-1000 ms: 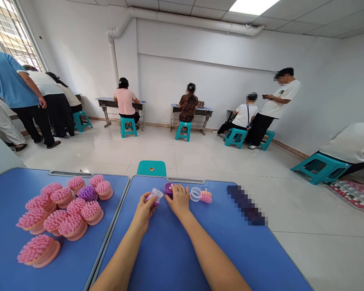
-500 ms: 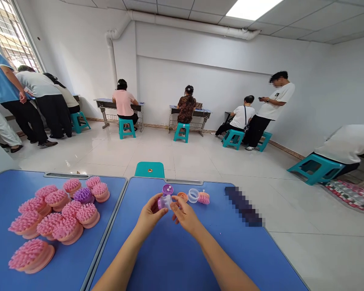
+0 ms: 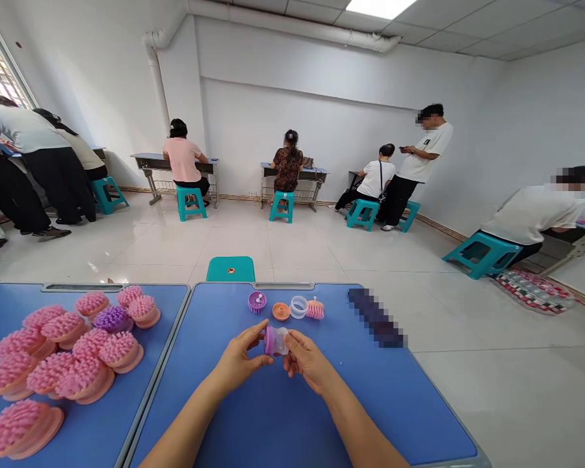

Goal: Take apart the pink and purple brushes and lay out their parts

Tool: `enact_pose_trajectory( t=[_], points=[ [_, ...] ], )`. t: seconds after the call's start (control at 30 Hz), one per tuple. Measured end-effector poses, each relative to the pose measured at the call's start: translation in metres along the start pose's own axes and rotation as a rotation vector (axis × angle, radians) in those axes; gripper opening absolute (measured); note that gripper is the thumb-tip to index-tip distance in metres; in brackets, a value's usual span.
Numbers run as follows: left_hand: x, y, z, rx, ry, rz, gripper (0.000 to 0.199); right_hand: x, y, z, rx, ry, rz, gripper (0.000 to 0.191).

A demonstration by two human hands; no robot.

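Purple-rimmed clear cup [image 3: 275, 340] over there, left hand [image 3: 241, 357] curled on its rim, right hand [image 3: 309, 361] pinching the clear end, with orange disc [image 3: 281, 312], clear ring [image 3: 299, 316] and pink brush [image 3: 316, 310] beyond both on the counter [image 3: 253, 422].

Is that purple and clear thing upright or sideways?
Sideways: the held piece has its purple end by the left hand, clear end by the right hand.
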State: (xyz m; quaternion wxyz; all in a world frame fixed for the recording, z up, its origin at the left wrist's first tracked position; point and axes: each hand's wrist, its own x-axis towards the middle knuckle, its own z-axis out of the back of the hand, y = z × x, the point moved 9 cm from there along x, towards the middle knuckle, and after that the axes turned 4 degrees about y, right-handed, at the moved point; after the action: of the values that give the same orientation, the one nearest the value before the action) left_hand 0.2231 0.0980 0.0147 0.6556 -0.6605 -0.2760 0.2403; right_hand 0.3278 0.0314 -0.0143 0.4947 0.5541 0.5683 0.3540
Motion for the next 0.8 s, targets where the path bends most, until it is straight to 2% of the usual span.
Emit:
enact_pose_trajectory(
  t=[0.13, 0.23, 0.47, 0.6, 0.8],
  points=[
    [0.0, 0.004, -0.011, 0.095, 0.126, -0.008, 0.064, 0.001, -0.001, 0.0, -0.026, 0.024, -0.008, 0.05],
    [0.001, 0.007, -0.015, 0.157, 0.17, -0.013, 0.064, 0.001, -0.001, 0.002, -0.037, 0.021, -0.007, 0.05],
    [0.0, 0.007, -0.013, 0.371, 0.159, 0.031, 0.05, -0.002, 0.007, 0.0, -0.028, 0.057, 0.045, 0.048],
    [0.0, 0.008, -0.013, 0.36, 0.155, 0.087, 0.049, -0.004, 0.015, -0.003, -0.048, 0.101, 0.098, 0.052],
    [0.002, 0.014, -0.01, 0.314, 0.129, 0.133, 0.049, -0.004, 0.012, -0.001, -0.114, 0.121, 0.124, 0.05]
  ],
)
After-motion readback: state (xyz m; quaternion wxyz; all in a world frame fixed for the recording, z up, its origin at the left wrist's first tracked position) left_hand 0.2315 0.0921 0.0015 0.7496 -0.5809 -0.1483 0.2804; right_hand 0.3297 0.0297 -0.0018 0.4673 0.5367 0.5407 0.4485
